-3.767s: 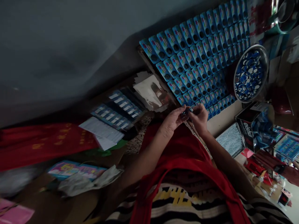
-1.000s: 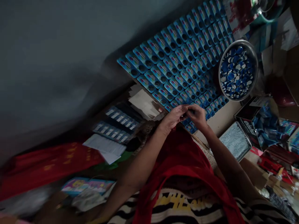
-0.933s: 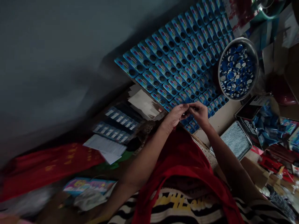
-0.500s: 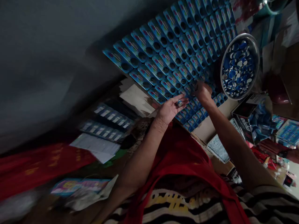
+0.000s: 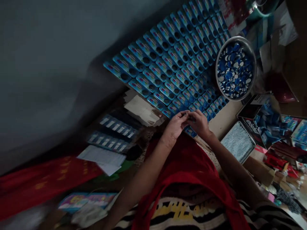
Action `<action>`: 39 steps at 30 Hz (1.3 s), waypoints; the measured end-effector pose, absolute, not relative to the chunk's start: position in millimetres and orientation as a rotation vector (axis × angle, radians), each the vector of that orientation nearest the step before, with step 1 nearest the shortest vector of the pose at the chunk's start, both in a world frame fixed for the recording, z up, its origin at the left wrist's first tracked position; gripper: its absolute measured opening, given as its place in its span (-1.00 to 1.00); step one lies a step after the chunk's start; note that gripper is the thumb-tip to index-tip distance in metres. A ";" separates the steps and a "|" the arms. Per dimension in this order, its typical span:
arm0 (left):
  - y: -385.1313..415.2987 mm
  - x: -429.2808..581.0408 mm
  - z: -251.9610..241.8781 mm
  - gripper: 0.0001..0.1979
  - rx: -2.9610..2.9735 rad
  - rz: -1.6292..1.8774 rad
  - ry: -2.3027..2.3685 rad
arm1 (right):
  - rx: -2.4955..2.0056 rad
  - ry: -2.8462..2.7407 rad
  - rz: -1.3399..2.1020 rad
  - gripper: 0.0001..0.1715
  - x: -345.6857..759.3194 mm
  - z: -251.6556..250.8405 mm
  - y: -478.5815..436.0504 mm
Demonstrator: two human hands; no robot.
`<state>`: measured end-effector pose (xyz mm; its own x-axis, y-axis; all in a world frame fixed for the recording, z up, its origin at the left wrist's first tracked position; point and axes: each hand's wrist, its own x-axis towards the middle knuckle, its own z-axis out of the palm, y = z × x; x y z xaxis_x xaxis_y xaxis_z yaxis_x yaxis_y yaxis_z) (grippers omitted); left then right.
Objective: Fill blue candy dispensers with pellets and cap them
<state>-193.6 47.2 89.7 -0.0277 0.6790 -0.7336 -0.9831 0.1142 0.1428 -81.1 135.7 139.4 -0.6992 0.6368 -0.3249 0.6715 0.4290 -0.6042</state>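
My left hand (image 5: 177, 125) and my right hand (image 5: 199, 124) meet at the near edge of the blue printed cards, fingertips touching. Both are closed in a pinch. A small dark piece shows between the fingers, too dim to name; the silvery round disc that lay in my left fingers half a second ago is hidden now. Beneath and beyond the hands, blue cards (image 5: 165, 65) lie in slanting rows, many with a dark round spot at one end. To the right of the rows stands a metal bowl (image 5: 254, 68) of blue and silvery-white round discs (image 5: 236, 73).
Right of my arm are a tray of pale bits (image 5: 237, 142) and a black box (image 5: 251, 118) holding blue packs. On the left lie packed cards (image 5: 107, 140), papers (image 5: 102, 156) and red cloth (image 5: 48, 175). A grey wall (image 5: 48, 57) rises behind the cards.
My right hand has drawn back from the card rows to meet my left hand. The left fingers, spread with a disc in them before, have closed. The view has shifted slightly.
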 end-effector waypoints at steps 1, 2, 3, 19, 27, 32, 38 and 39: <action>44.3 -187.5 89.9 -0.75 -0.510 1.397 0.769 | 1.268 2.598 -1.165 -0.73 -74.0 137.9 132.0; 42.3 -182.6 90.0 -0.73 -0.523 1.372 0.757 | 1.310 2.570 -1.219 -0.77 -68.1 136.8 132.1; 41.5 -178.9 90.2 -0.72 -0.533 1.352 0.746 | 1.320 2.535 -1.301 -0.78 -63.4 136.2 135.3; 28.9 -246.6 100.9 -0.46 -0.473 1.666 1.222 | 1.333 2.670 -0.867 -0.69 -181.0 136.6 242.6; 20.3 -277.7 96.5 -0.51 -0.141 1.714 1.519 | 1.101 2.531 -0.314 -0.84 -233.0 115.8 262.5; 39.0 -273.3 93.4 -0.62 -0.004 1.587 1.758 | 1.077 2.449 -0.317 -0.79 -244.4 117.0 282.9; 47.7 -269.0 101.9 -0.69 0.141 1.501 1.884 | 1.208 2.619 -0.724 -0.86 -212.2 142.3 221.0; 47.8 -267.5 102.2 -0.69 0.190 1.515 1.885 | 1.200 2.613 -0.947 -0.81 -203.2 142.9 205.3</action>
